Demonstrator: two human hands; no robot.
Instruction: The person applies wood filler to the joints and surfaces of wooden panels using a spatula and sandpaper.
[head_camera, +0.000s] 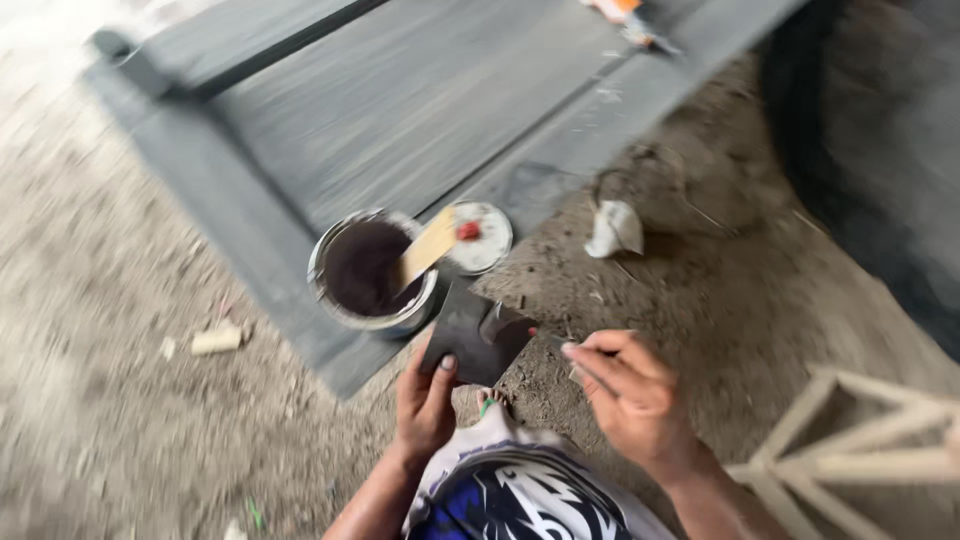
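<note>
The dark square card (476, 334), smeared with dark paste, is held up over the dirt floor (110, 380), just in front of the open tin (368, 270). The left hand (425, 398) has its grip pinching the card's lower edge, thumb on the near face. The right hand (630, 390) has its fingers pressed together around a thin tool (556, 343) whose tip meets the card's right side; the tool is too blurred to tell its kind.

The tin holds dark, thick stuff with a flat wooden stick (428, 246) leaning in it, and its lid (478, 236) lies just beside. Tin and lid both rest on the edge of a large grey panelled board (400, 110). A crumpled white scrap (614, 228) lies on the floor to the right, and a pale wooden frame (860, 440) stands at the lower right.

To work the paste well, I judge the card should stay level and steady, with the tool drawn flat across it so nothing drips onto the floor
</note>
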